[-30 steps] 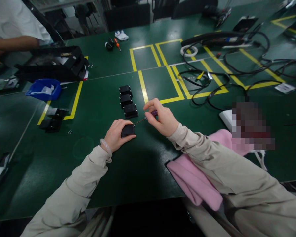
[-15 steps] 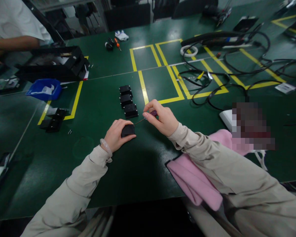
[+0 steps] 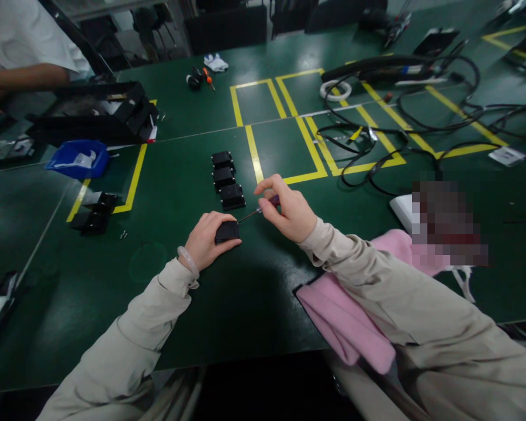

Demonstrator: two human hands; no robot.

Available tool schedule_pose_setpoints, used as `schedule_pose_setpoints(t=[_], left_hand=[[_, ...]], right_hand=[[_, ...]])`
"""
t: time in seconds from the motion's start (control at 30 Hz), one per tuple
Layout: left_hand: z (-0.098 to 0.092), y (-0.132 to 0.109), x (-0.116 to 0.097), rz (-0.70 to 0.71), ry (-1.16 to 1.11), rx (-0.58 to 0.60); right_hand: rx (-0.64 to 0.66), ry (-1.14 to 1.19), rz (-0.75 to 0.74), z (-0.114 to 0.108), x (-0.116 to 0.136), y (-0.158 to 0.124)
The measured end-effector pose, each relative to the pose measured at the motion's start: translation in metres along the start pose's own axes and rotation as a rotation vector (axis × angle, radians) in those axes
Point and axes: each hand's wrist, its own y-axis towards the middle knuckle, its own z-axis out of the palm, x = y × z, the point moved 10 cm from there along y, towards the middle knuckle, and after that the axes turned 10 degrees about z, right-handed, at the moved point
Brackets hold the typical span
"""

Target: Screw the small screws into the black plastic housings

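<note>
My left hand [image 3: 205,238] is closed around a small black box-shaped part [image 3: 227,233], steadying it on the green table. In my right hand [image 3: 287,209] is a screwdriver [image 3: 249,215] with a dark red handle, pinched by thumb and fingers. Its shaft slants down to the left, and the tip meets the upper right corner of the black part. Just beyond, three similar black parts [image 3: 228,177] stand in a column, with small shiny screws at their sides. More black parts [image 3: 94,213] lie at the left beside a few loose screws [image 3: 123,235].
A blue bin [image 3: 79,159] and a long black tray [image 3: 87,114] stand at the left, near a co-worker's arm [image 3: 30,76]. Black cables [image 3: 377,131] sprawl at the right. A pink cloth [image 3: 346,321] hangs over the front edge under my right forearm.
The fingers of my right hand have shifted slightly on the screwdriver handle, with the index finger lifted a little. My left hand and the black part have stayed in place.
</note>
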Motion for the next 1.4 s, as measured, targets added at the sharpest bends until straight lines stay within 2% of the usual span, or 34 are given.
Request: schedule_pose_setpoints(t=[0.3, 0.77, 1.0, 1.4], left_hand=[[0.002, -0.0008, 0.0029, -0.029, -0.002, 0.02], [0.0008, 0.0003, 0.0003, 0.006, 0.001, 0.006], [0.0019, 0.0003, 0.0014, -0.004, 0.009, 0.023], [0.0, 0.0002, -0.0007, 0.028, 0.019, -0.013]], right_hand=[[0.005, 0.009, -0.006, 0.0009, -0.0014, -0.0002], [-0.01, 0.019, -0.019, 0.0002, -0.0009, -0.0001], [0.026, -0.014, 0.017, 0.0035, -0.0036, 0.0], [0.038, -0.021, 0.024, 0.0041, -0.003, 0.0008]])
